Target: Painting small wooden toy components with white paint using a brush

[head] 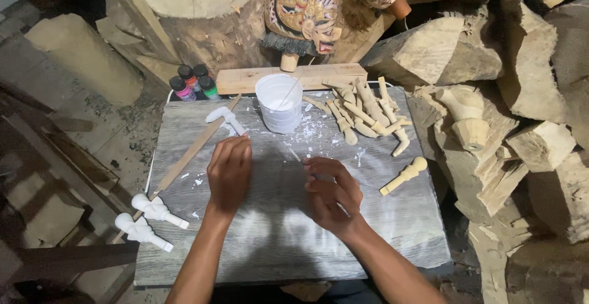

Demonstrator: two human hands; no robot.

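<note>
Centre frame: grey board (276, 230), wood-grain, spattered with white paint.

Left hand (229, 172), centre-left, back up, fingers together and reaching up toward a white-painted piece (226, 119) lying upper left of centre. Fingertips just short of it or barely touching; cannot tell which. Nothing seen held in the hand, though the palm is hidden.

Right hand (331, 195), centre, fingers curled inward in a loose fist. A thin light stick (295, 155), perhaps a brush, pokes out from the fingertips toward upper left. Grip looks closed on it; the part inside the hand is hidden.

White cup (280, 103), upper centre on the board, upright, white paint inside, a thin stick leaning in it.

Right of the cup: heap of bare wooden parts (362, 112). One bare peg (404, 176) lies apart at centre right.

Lower left edge of the board: two white-painted pegs (150, 218) side by side. A long wood strip (193, 149) runs diagonally from there up toward the cup.

Upper left of the board: three small paint bottles (193, 82), dark caps. Top centre: painted carved mask (304, 9) upright. Logs (485, 52) stacked at right.
</note>
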